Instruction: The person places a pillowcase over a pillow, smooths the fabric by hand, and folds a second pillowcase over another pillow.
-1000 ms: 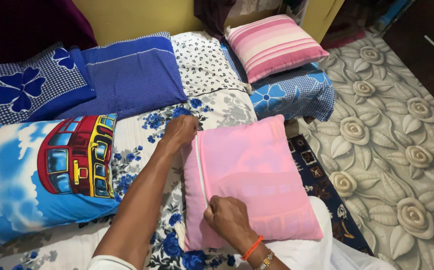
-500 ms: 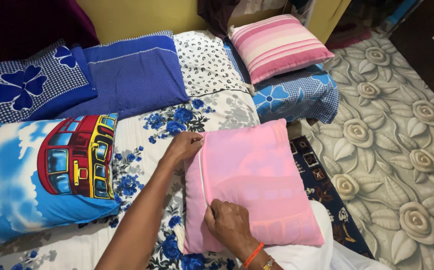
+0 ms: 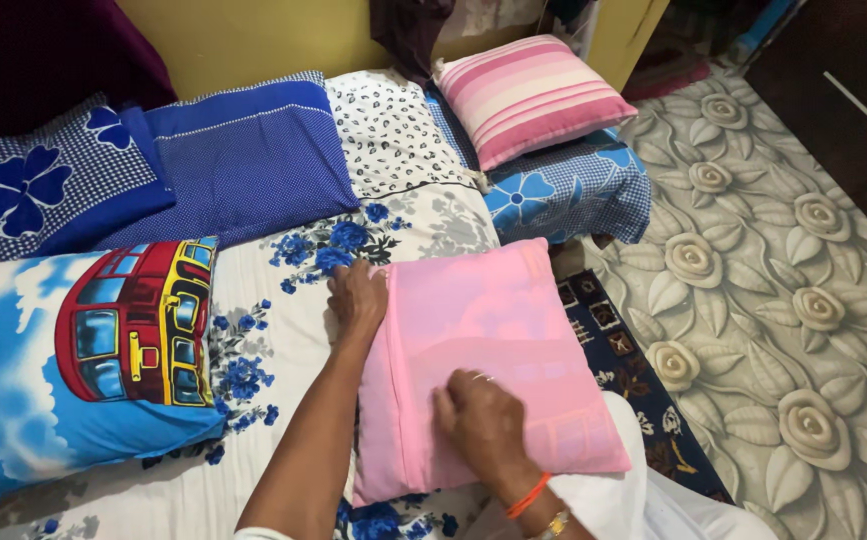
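left hand (image 3: 358, 296) grip clenched on pink cushion (image 3: 494, 340) edge, right hand (image 3: 484, 420) flat, released, on top

A bed spread with a white sheet with blue flowers (image 3: 284, 330) carries everything. At nine o'clock lies a sky-blue pillow with a red bus (image 3: 84, 350); at eleven, two dark blue pillows (image 3: 244, 155) (one dotted, one flowered). At twelve sits a white spotted pillow (image 3: 389, 130), at one a pink striped cushion (image 3: 529, 95), and at centre the plain pink cushion (image 3: 484, 350).
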